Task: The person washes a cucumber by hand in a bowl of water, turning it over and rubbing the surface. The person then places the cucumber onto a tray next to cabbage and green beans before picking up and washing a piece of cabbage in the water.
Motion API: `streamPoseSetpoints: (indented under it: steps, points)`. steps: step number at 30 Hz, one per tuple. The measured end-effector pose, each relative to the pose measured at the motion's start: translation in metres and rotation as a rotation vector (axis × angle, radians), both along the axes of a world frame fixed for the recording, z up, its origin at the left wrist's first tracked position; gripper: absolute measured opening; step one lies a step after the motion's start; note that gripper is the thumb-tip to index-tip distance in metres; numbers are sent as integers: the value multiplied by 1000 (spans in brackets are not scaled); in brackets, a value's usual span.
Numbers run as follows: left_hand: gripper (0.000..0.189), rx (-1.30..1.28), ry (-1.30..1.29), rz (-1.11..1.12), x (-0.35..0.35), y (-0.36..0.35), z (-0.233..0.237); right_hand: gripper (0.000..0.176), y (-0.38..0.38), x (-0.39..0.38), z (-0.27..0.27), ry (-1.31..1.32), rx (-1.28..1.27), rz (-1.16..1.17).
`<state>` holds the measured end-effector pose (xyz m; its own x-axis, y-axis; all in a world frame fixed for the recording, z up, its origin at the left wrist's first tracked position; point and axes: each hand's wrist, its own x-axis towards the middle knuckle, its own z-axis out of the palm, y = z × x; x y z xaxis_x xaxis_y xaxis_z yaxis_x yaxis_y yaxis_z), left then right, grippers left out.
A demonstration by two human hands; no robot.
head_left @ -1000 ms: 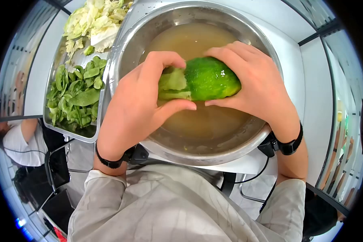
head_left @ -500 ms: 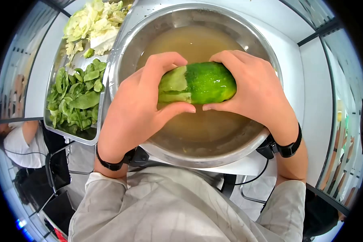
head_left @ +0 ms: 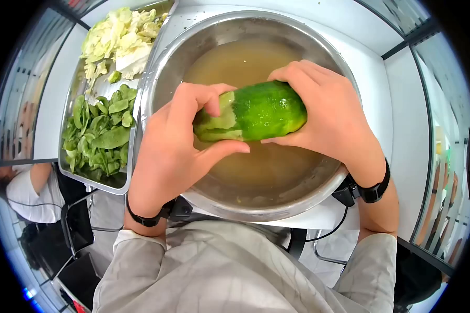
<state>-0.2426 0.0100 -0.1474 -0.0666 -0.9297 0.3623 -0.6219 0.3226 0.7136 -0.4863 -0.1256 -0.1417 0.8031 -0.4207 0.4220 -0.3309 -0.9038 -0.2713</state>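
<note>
Between my two hands is a thick, wet green gourd (head_left: pixel 269 110), dark and glossy on the right part, with a paler, duller patch toward the left end. My left hand (head_left: pixel 175 138) wraps the paler end, thumb along the near side and fingers over the far side. The other end sits in my right hand (head_left: pixel 326 107), its thumb underneath and fingers curled over the top. Below it is a large steel basin (head_left: pixel 269 213) of cloudy brownish water (head_left: pixel 235 57); the gourd is held above the surface.
Left of the basin a steel tray (head_left: pixel 121 189) holds green leaves (head_left: pixel 102 135) and torn pale cabbage leaves (head_left: pixel 122 39). White panels (head_left: pixel 407 99) border the white table. A seated person in a white shirt (head_left: pixel 36 190) and black chairs (head_left: pixel 57 245) are at the lower left.
The gourd's left end has dipped slightly and shifted left with my left hand, so it now tilts. My left fingers have moved over its pale patch. My right hand has barely moved.
</note>
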Motion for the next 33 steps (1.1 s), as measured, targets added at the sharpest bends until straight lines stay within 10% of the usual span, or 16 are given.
streamPoseSetpoints:
  steps: [12, 33]
  points:
    - [69, -38, 1, 64, 0, 0, 1, 78, 7, 4, -2, -26, 5, -190]
    - [64, 49, 364, -106, 10, 2, -7, 74, -22, -4, 6, -347, 233, 397]
